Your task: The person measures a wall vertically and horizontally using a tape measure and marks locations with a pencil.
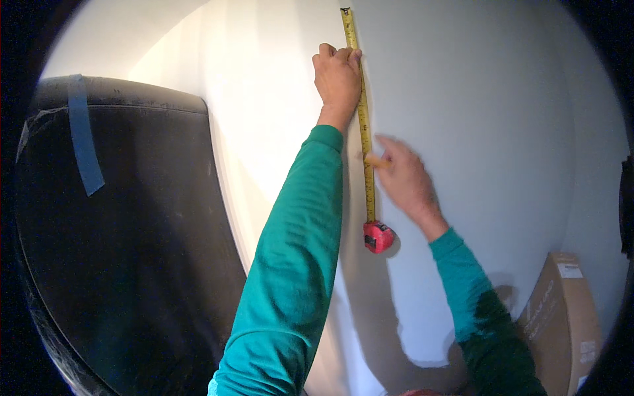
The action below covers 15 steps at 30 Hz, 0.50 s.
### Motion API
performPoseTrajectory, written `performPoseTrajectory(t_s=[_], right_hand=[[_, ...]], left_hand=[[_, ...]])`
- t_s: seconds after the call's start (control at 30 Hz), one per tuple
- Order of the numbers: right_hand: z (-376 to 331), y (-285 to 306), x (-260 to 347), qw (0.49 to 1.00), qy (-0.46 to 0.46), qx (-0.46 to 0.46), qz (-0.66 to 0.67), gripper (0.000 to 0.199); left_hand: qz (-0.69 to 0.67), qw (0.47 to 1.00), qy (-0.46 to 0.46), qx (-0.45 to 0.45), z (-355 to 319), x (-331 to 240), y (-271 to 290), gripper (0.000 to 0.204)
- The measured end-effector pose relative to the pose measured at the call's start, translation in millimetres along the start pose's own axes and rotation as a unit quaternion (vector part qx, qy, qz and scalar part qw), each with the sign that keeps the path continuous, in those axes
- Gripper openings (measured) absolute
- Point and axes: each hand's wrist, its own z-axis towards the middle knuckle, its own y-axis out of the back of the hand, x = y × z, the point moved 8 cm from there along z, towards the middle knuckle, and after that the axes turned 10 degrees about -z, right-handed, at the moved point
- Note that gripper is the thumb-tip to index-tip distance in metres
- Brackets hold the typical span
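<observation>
A tape measure with a red case (378,237) hangs against the pale wall, its yellow blade (365,125) drawn out upward. My left hand (337,76) is closed on the blade a little below its hooked top end, fingers curled around it. Lower down and to the right, my right hand (406,177) is slightly blurred beside the blade. Between its thumb and fingers is a short, thin yellow-orange stick that looks like a pencil (378,161), its tip pointing left across the blade.
At the left stands a large dark upholstered piece (125,231) with a strip of blue tape (86,142) and clear plastic wrap at its edge. A brown cardboard box (561,317) leans at the lower right. My arms cast shadows on the wall (475,132).
</observation>
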Motion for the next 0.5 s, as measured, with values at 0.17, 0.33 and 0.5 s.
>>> performPoseTrajectory(t_s=[0.17,0.33,0.5], right_hand=[[130.4,58.0,-20.5,0.986,-0.025,-0.164,0.016,0.045],[262.0,74.4,-20.0,0.992,0.015,-0.103,-0.072,0.047],[309.6,53.6,-4.6,0.996,0.066,-0.025,-0.058,0.045]], left_hand=[[0.049,0.996,-0.067,0.02,-16.2,-22.7,-6.7,0.038],[0.059,0.993,-0.098,-0.029,-24.7,-22.5,-18.1,0.038],[0.057,0.994,-0.084,-0.032,-24.8,-14.7,-10.5,0.036]])
